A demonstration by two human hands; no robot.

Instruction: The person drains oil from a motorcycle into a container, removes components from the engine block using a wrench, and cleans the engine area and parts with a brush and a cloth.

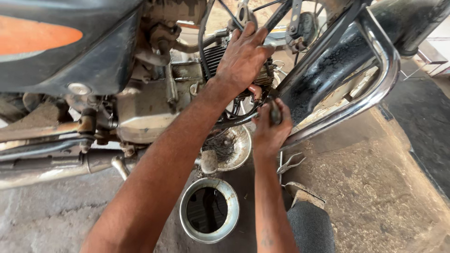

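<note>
Down by the motorcycle engine (pixel 150 105), my left hand (pixel 243 58) lies spread over the cylinder fins (pixel 216 57), fingers loose. My right hand (pixel 269 131) is clenched round a dark tool handle (pixel 275 112) just right of the engine. Above the engine sits an orange oval patch (pixel 33 35) on the black tank (pixel 93 61). Below it stand a shallow metal bowl (pixel 236 147) holding dark grime, and a round steel tin (pixel 209 210), dark inside.
</note>
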